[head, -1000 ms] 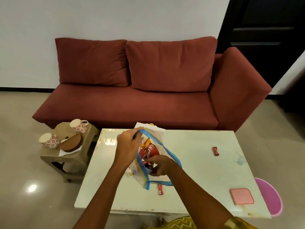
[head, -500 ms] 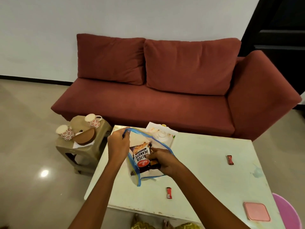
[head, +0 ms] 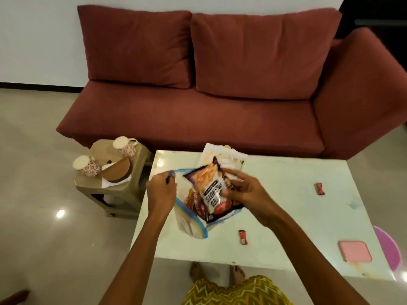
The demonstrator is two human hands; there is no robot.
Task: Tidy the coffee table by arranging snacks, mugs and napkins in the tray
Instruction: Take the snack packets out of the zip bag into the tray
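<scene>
Now the left hand (head: 161,190) is pinching the bag (head: 189,225) open on the counter (head: 286,216) while the right hand (head: 244,192) is gripping the peanut packet (head: 212,190) at its mouth; next, probably, collecting the loose bars (head: 242,237).

In the middle of the frame, the left hand (head: 159,190) pinches the blue edge of a clear bag (head: 189,223) on the white table (head: 286,216). The right hand (head: 244,192) grips a peanut packet (head: 212,190) sticking out of it. Two flowery mugs (head: 87,166) stand on a stool (head: 123,188) at the left
</scene>
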